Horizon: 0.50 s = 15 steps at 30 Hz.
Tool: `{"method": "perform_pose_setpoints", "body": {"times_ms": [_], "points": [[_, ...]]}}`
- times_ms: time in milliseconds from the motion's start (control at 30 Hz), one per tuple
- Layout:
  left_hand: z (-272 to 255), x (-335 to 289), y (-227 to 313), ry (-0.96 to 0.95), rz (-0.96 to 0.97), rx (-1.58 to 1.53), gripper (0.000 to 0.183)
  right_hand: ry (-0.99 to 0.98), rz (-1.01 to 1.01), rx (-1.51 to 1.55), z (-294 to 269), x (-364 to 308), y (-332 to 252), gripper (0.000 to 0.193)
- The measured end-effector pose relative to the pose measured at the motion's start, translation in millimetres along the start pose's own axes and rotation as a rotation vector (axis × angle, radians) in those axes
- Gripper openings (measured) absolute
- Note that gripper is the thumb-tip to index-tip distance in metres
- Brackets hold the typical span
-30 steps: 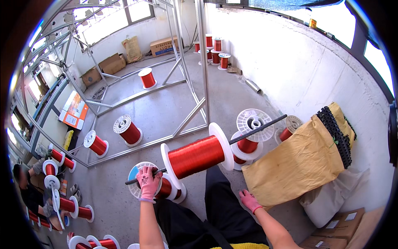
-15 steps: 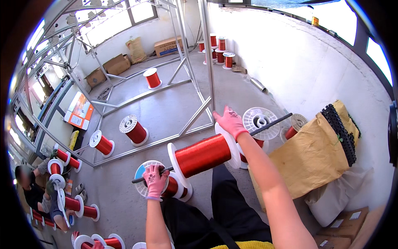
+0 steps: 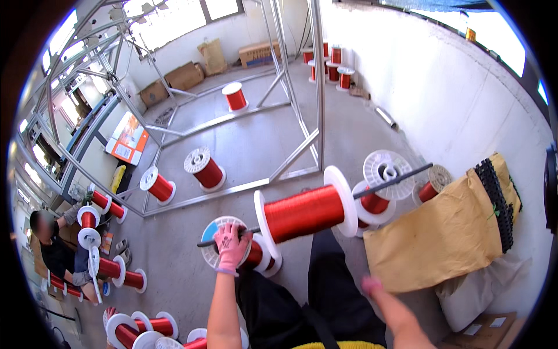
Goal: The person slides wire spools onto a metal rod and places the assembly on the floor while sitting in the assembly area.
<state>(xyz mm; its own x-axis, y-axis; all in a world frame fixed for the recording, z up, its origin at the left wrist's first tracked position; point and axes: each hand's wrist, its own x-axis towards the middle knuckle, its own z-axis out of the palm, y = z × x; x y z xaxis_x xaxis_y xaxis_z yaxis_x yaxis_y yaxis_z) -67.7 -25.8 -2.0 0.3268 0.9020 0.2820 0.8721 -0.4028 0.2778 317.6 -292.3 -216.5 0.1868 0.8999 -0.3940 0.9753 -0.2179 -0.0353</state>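
A large spool of red wire [image 3: 303, 214] with white flanges lies sideways in front of me, on a dark rod [image 3: 401, 178] that runs through its core. My left hand [image 3: 231, 244], in a pink glove, is closed round the rod left of the spool. Beneath that hand is an upright spool with a blue-marked white flange [image 3: 210, 231]. Toward its other end, the rod passes over another upright white-flanged spool [image 3: 386, 168]; whether it touches is hard to see. My right hand [image 3: 372, 284], gloved in pink, is low at the right, away from the rod, its fingers blurred.
A metal frame [image 3: 232, 195] stands ahead, with red wire spools [image 3: 204, 170] inside it. Brown paper sacking [image 3: 430, 238] lies at my right by the wall. At the left a person [image 3: 55, 244] sits among several spools. More spools [image 3: 163, 326] stand at the lower left.
My right hand has left the large spool's far flange and dropped toward the lower right. My left hand still grips the rod. The whole view has shifted slightly.
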Motion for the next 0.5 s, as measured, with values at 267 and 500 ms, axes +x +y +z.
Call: {"method": "perform_pose_setpoints", "body": {"times_ms": [267,500], "points": [[-2.5,10.9,-1.6,0.065,-0.004,-0.01,0.03,-0.111,0.189,0.19,0.8,-28.9,13.9,0.041],[-3.8,5.1,-2.9,0.103,0.023,-0.024,0.03,0.037,0.376,0.512,-45.3,-11.1,2.6,0.05]]}}
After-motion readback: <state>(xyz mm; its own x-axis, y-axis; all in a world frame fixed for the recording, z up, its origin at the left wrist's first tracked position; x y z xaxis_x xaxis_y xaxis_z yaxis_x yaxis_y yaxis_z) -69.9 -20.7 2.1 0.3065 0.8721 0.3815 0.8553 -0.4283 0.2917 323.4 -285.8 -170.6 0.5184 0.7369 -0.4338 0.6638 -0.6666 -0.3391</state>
